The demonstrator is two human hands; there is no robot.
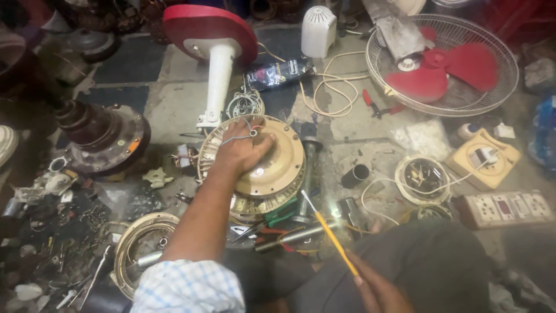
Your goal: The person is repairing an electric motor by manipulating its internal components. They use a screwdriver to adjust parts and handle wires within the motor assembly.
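Observation:
A round beige ceiling-fan motor [278,168] with a ring of windings lies on the floor in the middle. My left hand [243,148] rests on its far left top, fingers curled around thin grey wires [237,136] that loop over the hand. My right hand [376,290], low at the bottom, grips a screwdriver with a yellow handle [333,237]; its metal tip points up toward the motor's near right edge without clearly touching it.
A brown fan motor [104,139] sits at left, and a beige cover ring [139,243] at lower left among loose screws. A red fan base with a white pole [217,52], a red-bladed fan in a wire guard [443,64], a switch board [504,208] and pliers [269,232] surround the work.

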